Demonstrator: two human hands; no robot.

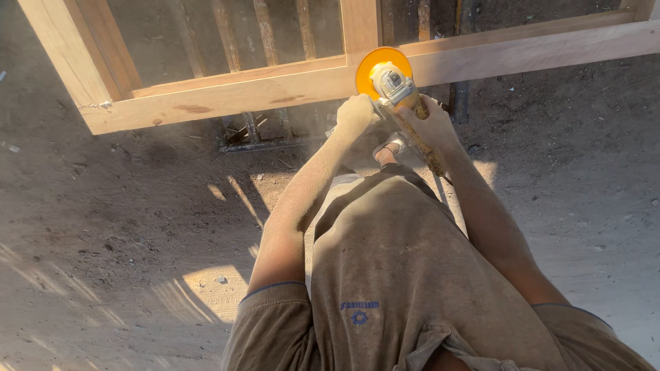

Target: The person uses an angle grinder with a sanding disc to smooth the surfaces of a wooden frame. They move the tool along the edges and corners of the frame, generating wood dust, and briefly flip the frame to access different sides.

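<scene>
Grinder [397, 88]: on the wooden frame [275, 89], at the joint of its near rail and an upright.
Left hand [355, 117]: clenched on the side grip.
Right hand [430, 124]: wrapped around the body.
Handling: likely heavy, rigid, prone to kick; best held two-handed, clear of the yellow disc [375, 65].
Around: dusty floor [124, 227], metal bars [265, 31] under the frame, foot [389, 148] just below.

The wooden frame [275, 86] lies across the dirt floor [117, 227], ahead of the person. The grinder [395, 86] rests on its near rail, left hand [354, 117] left of it, right hand [430, 124] behind
</scene>
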